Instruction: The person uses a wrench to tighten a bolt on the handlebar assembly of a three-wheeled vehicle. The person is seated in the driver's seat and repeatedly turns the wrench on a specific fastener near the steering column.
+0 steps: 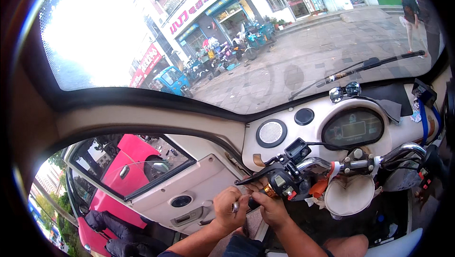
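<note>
Both my hands work at the left end of the handlebar (pixel 315 163). My left hand (pixel 228 207) is closed in a fist, and a small round silver metal end (pixel 235 207) shows at its fingers. What that piece belongs to is hidden in the fist. Close beside it, my right hand (pixel 274 209) is wrapped round the black handlebar grip (pixel 254 203). Just beyond the fingers sit a gold ring (pixel 269 190) and the black switch housing (pixel 283 184) with a red button. A black brake lever (pixel 256 176) reaches out over my hands.
A cream pouch (pixel 348 196) hangs from the middle of the handlebar. Behind it stands the instrument display (pixel 353 128), with sunglasses (pixel 345 92) on the dash. The cream door (pixel 194 193) at left is swung out, and a pink car (pixel 125 167) stands outside. A pedestrian (pixel 410 15) is beyond the windscreen.
</note>
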`<state>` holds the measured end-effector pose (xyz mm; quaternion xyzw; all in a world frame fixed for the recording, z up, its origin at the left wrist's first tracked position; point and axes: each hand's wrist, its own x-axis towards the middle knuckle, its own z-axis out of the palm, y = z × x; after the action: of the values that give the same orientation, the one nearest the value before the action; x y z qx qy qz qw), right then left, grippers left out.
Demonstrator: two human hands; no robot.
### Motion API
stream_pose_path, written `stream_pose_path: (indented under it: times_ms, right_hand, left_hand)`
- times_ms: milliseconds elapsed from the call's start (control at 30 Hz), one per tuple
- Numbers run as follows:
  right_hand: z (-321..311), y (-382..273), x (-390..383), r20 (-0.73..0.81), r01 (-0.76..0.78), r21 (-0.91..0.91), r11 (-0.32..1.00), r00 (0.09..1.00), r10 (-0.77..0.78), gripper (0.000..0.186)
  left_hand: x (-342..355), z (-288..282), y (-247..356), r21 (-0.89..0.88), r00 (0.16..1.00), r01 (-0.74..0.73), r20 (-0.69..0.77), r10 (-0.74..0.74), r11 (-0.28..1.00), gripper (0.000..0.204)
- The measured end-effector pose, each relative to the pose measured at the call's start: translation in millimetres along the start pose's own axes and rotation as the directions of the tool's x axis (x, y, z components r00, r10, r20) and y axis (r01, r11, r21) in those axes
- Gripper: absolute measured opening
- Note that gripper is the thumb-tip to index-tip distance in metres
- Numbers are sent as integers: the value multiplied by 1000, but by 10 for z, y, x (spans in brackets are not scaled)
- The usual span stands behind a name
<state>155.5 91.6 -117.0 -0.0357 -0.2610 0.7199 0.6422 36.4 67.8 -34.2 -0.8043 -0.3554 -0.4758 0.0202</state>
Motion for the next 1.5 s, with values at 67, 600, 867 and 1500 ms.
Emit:
stream_pose_path:
  times_ms: [67, 600, 867, 1500]
  right_hand:
    - [-6, 54, 1, -12, 24, 53, 998, 1000, -23, 51]
    - [113, -42, -89, -110, -3, -81, 997, 994, -6, 34]
    - [58, -45, -46, 0, 17, -37, 999, 1000, -17, 52]
    - [137, -18, -18, -124, 1, -61, 998, 992, -9, 31]
  left_hand:
    - [-10, -8, 2, 4, 1000, 12, 10, -12, 1000, 21]
    - [9, -25, 4, -19, 999, -22, 27, 23, 1000, 24]
    - [-22, -5, 18, -46, 999, 47, 4, -47, 998, 19]
    - [5, -9, -19, -26, 998, 69, 2, -69, 997, 19]
